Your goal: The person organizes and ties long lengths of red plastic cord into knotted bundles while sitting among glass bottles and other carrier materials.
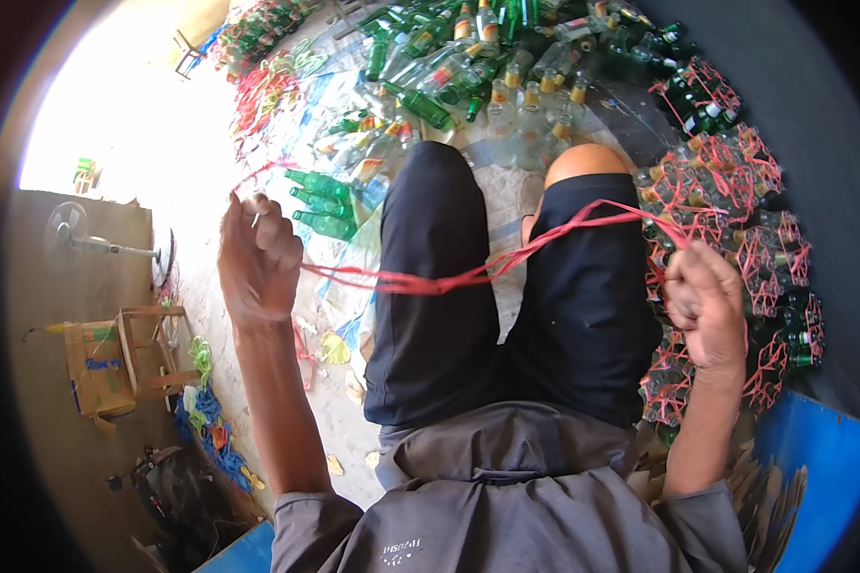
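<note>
A red plastic twine (437,286) hangs in a shallow sag across my lap, its strands partly twisted together. My left hand (260,250) is closed on one end, with a short tail sticking out past the fingers. The other end is gripped by my right hand (702,296), raised over the right side; a loop of twine runs from it toward my knee. Just beyond the left hand lie several green glass bottles (323,203) on their sides. Both of my knees, in dark trousers, are bent beneath the twine.
Loose green and clear bottles (440,72) are heaped ahead. Bottles bundled in red twine (726,181) are stacked along the right wall. Red twine lengths (266,91) lie at the far left. A wooden chair (153,353), a cardboard box (98,371) and a fan (72,229) stand left.
</note>
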`<state>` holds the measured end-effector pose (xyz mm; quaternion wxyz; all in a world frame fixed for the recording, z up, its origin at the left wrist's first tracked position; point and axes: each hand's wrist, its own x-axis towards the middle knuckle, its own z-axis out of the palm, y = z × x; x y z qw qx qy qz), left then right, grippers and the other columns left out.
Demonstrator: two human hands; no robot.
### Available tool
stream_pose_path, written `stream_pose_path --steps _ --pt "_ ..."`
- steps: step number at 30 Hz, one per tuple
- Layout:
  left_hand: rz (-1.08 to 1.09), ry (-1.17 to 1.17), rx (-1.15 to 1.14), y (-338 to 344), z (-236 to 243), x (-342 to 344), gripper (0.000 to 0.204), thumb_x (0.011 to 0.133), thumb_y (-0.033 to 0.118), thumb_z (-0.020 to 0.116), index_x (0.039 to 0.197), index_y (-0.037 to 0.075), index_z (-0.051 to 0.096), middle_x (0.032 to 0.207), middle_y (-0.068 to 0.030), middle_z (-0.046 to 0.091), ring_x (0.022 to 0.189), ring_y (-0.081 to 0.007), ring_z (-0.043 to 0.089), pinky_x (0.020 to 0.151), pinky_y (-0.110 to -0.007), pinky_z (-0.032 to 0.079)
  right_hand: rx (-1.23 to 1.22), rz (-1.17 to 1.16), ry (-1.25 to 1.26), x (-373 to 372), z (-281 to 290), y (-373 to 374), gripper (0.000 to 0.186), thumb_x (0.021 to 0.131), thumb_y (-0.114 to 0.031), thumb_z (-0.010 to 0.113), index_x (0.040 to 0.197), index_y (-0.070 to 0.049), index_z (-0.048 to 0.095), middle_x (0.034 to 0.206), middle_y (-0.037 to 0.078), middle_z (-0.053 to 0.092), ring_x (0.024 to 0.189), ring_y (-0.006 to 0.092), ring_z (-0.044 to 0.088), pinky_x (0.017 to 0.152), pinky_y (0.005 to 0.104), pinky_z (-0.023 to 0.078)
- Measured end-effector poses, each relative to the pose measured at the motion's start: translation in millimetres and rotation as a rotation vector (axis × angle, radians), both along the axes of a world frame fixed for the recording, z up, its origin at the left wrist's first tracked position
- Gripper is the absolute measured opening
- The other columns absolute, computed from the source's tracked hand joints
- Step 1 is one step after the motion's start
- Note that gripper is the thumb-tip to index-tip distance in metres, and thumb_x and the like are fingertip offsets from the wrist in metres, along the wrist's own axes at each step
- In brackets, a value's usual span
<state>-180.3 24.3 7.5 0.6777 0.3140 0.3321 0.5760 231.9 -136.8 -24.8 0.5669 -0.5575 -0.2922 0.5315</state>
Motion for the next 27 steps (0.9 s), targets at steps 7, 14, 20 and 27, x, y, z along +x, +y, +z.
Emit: stream_pose_path --steps 7,14,20,27 --pt "-0.284 0.422 0.178 -50.6 26.4 110.8 0.043 0.106 0.031 0.039 0.124 -0.001 0.06 0.117 -0.0167 0.07 0.047 -0.0014 0.027 0.044 -0.018 0.023 0.229 0.409 -0.498 -68.5 35.2 33.3 0.022 0.095 -0.013 0.063 0.081 0.004 0.06 0.062 0.008 0.055 0.055 0.0106 0.051 0.051 0.0312 0.04" --pt "-0.578 0.699 0.174 -65.5 12.7 159.4 0.036 0.107 0.029 0.046 0.111 -0.002 0.065 0.091 -0.0004 0.062 0.08 -0.0038 0.049 0.07 -0.021 0.042 0.501 0.349 -0.485 -91.4 20.0 49.1 0.019 0.095 -0.015 0.062 0.087 0.002 0.063 0.078 0.023 0.064 0.073 0.0406 0.065 0.059 0.0403 0.05" --pt "-0.721 0.767 0.078 -61.0 0.8 144.1 0.034 0.105 0.03 0.05 0.092 0.002 0.064 0.069 0.0064 0.049 0.061 -0.0016 0.038 0.054 -0.021 0.031 0.389 0.449 -0.598 -69.3 13.1 45.9 0.023 0.096 -0.015 0.062 0.078 0.0 0.062 0.06 0.01 0.056 0.056 0.0177 0.057 0.052 0.0351 0.044" --pt "-0.452 0.248 -0.085 -30.0 -16.7 70.5 0.029 0.102 0.025 0.054 0.076 0.013 0.049 0.059 0.0076 0.033 0.049 -0.003 0.03 0.042 -0.021 0.023 0.167 0.426 -0.331 15.7 -2.5 32.6 0.034 0.099 -0.028 0.062 0.077 -0.002 0.066 0.065 -0.006 0.056 0.056 0.0014 0.043 0.051 0.0203 0.035"
